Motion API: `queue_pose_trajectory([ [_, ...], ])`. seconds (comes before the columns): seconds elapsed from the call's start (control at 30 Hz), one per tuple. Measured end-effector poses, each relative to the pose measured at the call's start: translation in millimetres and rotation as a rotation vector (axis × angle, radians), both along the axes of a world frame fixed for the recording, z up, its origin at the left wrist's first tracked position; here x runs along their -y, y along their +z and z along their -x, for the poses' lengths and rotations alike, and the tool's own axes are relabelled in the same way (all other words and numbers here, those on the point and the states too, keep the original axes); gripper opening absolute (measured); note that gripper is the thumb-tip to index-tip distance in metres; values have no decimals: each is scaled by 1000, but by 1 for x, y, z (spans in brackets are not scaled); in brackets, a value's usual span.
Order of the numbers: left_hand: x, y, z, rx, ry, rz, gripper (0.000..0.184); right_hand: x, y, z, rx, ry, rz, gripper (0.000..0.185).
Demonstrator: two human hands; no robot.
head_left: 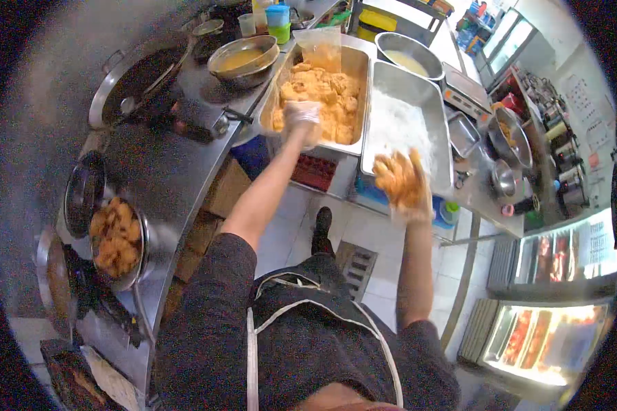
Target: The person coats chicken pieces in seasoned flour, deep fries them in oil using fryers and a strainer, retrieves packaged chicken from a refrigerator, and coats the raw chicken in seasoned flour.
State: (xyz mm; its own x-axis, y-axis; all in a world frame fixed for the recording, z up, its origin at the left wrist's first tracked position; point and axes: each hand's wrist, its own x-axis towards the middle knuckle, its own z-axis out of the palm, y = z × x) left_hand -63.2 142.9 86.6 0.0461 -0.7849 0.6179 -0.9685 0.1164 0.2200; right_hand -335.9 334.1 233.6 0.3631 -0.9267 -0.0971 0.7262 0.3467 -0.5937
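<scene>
My left hand [303, 121], in a clear plastic glove, is over the near part of a steel tray [365, 82] full of orange marinated chicken [322, 89]. Motion blur smears its fingers, so I cannot tell their grip. In front of the right-hand tray [448, 154], my gloved right hand [411, 195] is closed around a lump of orange-coated chicken [391, 177]. The same orange coating covers its fingers. White flour [399, 123] fills much of that tray. A plastic bag [320, 44] stands at the far end of the chicken tray.
Left of the trays are a bowl of yellowish liquid [243, 60], a wok [110, 92] and a bowl of fried pieces [116, 240]. Another bowl of pale liquid [408, 61] and a scale [466, 89] stand to the right. Lit display fridges [541, 342] are at lower right.
</scene>
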Motion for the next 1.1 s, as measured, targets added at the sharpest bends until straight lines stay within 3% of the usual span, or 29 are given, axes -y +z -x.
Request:
queue_pose_trajectory([
  [0.03, 18, 6, -15, -549, -35, -75, 36, 59, -4, -11, -262, 18, 223, 39],
  [0.07, 35, 14, -29, -986, 22, -48, 45, 109, -3, -20, -382, 74, 271, 37],
  [0.1, 58, 10, -38, -1078, 82, -87, 45, 159, -2, -30, -501, 131, 324, 35],
  [0.17, 91, -16, -49, -987, 170, -241, 44, 277, 13, -58, -462, 248, 222, 38],
  [0.23, 112, -43, -53, -909, 269, -366, 44, 365, 4, -92, -1273, 280, 638, 55],
  [0.27, 116, -54, -53, -874, 323, -399, 44, 398, -4, -110, -1253, 308, 644, 55],
  [0.33, 140, -68, -47, -824, 416, -436, 45, 476, -55, -135, -1900, 424, 712, 68],
  [0.37, 154, -72, -45, -809, 454, -452, 45, 522, -110, -131, -1852, 409, 740, 77],
  [0.4, 165, -74, -43, -795, 483, -470, 45, 536, -123, -140, -1837, 454, 754, 77],
  [0.47, 184, -76, -44, -775, 511, -514, 46, 546, -147, -158, -2220, 152, 550, 73],
  [0.63, 226, -57, -53, -795, 413, -752, 50, 546, -178, -163, -1840, 794, 1006, 63],
  [0.67, 232, -49, -57, -794, 382, -814, 51, 539, -173, -168, -1800, 859, 1062, 61],
  [0.7, 230, -30, -57, -715, 392, -689, 70, 532, -169, -174, -1779, 921, 1112, 59],
  [0.83, 227, -46, -91, -819, 174, -844, 69, 491, -114, -198, -1695, 1196, 1231, 52],
  [0.87, 227, -47, -94, -765, 119, -888, 69, 474, -96, -198, -1704, 1257, 1235, 50],
  [0.93, 220, -13, -87, -301, -55, -897, 71, 432, -59, -195, -1887, 1347, 1157, 43],
  [0.97, 202, -9, -79, -413, -93, -533, 60, 422, -70, -182, -1787, 1238, 1116, 52],
  [1.0, 190, 9, -77, -430, -103, -526, 60, 420, -93, -164, -1742, 1188, 1093, 56],
  [1.03, 179, 37, -79, -281, -156, -716, 54, 418, -117, -146, -1696, 1140, 1071, 61],
  [1.07, 175, 54, -82, -122, -203, -898, 48, 422, -140, -134, -1712, 1045, 1093, 47],
  [1.1, 194, -45, -94, 2, -294, -715, 48, 433, -152, -123, -1718, 996, 1107, 40],
])
